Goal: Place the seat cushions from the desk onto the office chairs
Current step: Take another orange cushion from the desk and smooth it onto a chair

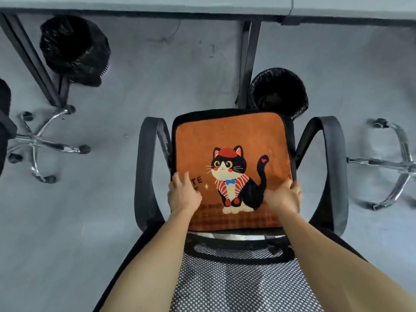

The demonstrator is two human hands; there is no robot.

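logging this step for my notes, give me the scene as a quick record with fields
cushion: orange cat cushion, flat on the seat of the office chair, between its armrests
left hand: left hand rests on the cushion's top near its left edge
right hand: right hand grips the cushion's right edge
nearest camera: mesh backrest
under the desk: left bin and right bin, both with black liners
either side: chrome chair bases
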